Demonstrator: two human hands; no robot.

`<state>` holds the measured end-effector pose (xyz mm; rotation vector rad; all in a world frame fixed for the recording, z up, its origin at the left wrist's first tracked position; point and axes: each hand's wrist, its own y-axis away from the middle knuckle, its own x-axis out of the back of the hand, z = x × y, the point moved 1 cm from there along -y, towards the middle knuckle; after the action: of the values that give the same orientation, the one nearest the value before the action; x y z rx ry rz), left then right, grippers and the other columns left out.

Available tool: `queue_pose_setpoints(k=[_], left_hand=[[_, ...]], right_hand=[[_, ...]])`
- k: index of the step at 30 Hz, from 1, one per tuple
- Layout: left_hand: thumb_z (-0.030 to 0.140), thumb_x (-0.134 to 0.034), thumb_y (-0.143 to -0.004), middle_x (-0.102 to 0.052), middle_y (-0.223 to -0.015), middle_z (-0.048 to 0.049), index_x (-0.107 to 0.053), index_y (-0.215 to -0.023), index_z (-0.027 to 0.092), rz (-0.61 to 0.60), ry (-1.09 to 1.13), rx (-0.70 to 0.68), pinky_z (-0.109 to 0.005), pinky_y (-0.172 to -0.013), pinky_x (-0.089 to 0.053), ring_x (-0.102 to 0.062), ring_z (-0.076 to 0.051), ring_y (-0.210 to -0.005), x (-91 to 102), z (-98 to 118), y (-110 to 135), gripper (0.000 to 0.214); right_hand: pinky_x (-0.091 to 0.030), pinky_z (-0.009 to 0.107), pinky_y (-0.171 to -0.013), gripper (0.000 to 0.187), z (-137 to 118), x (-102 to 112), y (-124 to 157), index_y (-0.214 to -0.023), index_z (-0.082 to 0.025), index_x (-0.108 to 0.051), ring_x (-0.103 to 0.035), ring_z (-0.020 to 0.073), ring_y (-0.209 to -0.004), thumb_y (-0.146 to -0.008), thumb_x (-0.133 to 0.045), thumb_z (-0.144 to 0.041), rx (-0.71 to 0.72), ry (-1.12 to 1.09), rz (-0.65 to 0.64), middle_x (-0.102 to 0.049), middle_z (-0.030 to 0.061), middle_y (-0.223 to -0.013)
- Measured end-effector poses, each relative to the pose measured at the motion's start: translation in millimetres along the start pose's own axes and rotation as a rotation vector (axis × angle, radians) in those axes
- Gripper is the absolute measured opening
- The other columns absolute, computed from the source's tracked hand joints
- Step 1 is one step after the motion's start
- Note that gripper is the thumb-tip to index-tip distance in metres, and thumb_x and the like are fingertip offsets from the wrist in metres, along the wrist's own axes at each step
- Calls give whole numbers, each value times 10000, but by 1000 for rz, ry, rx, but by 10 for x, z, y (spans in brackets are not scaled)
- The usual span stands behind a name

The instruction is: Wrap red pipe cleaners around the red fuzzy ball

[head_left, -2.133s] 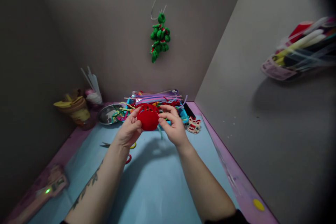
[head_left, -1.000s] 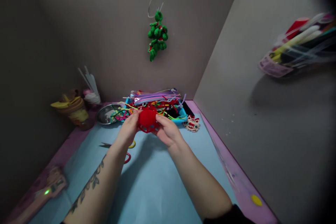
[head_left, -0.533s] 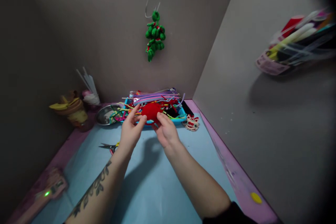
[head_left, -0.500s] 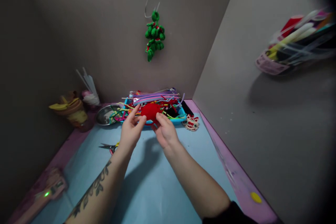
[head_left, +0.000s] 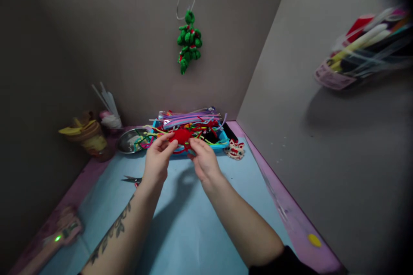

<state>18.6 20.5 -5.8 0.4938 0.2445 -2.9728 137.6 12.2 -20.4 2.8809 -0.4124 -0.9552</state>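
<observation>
Held up above the near edge of a blue tray (head_left: pixel 222 145) is a red, rounded, soft-looking piece (head_left: pixel 181 136); its exact kind is too blurred to make out. My left hand (head_left: pixel 157 157) pinches its left side, thumb in front and fingers curled behind. On the lower right side my right hand (head_left: pixel 204 159) grips it between thumb and fingers. A small bit of green shows by the right fingertips. Scissors (head_left: pixel 130 179) lie on the light blue mat (head_left: pixel 200 240), their handles mostly hidden behind my left wrist.
Colourful pipe cleaners (head_left: pixel 190 119) fill the tray. Left of it stand a metal bowl (head_left: pixel 127 142) and a brown-and-yellow cup (head_left: pixel 93 139). A knitted face-like piece (head_left: pixel 235 150) lies at right. Green ornaments (head_left: pixel 189 43) hang on the back wall, a pen holder (head_left: pixel 335 75) on the right wall.
The red piece has shifted slightly left and turned in my hands. My left fingers have curled in more around its edge. A bit of green now shows near my right fingertips.
</observation>
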Motion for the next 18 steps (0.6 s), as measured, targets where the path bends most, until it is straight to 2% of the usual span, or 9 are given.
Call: queue_pose_setpoints(k=[4, 6, 8, 12, 18], left_hand=[[298, -839, -546, -662, -657, 10, -701, -947, 153, -7, 50, 49, -223, -638, -458, -584, -97, -610, 39, 58, -35, 448], [294, -842, -547, -671, -670, 4, -705, -932, 155, -29, 47, 53, -222, -647, -459, -589, -99, -623, 46, 83, -37, 431], [287, -839, -555, -692, -723, -14, -709, -919, 155, -55, 32, 39, -230, -669, -468, -606, -110, -664, 48, 91, -32, 409], [284, -817, -594, -714, -835, -37, -714, -921, 169, -102, -3, -27, -253, -719, -488, -637, -141, -761, 52, 69, -24, 361], [271, -808, -614, -713, -842, -35, -725, -905, 179, -128, -12, -54, -247, -724, -491, -634, -139, -776, 75, 60, -29, 316]], right_hand=[[-442, 268, -710, 143, -201, 117, -63, -772, -208, -636, -559, 139, -769, -695, -675, -321, 421, 245, 32, -595, -14, -797], [-455, 314, -809, 115, -321, 160, -59, -809, -211, -674, -573, 178, -938, -753, -637, -305, 594, 456, -52, -594, 33, -963], [-430, 363, -927, 135, -410, 182, -29, -874, -224, -703, -547, 205, -1064, -783, -625, -287, 704, 656, -100, -559, 62, -1088], [-362, 411, -1047, 133, -450, 172, 28, -895, -236, -706, -505, 230, -1165, -799, -625, -283, 797, 867, -139, -518, 80, -1156], [-360, 425, -1053, 108, -418, 190, -28, -823, -222, -684, -507, 240, -1184, -810, -601, -289, 751, 887, -162, -536, 93, -1134]])
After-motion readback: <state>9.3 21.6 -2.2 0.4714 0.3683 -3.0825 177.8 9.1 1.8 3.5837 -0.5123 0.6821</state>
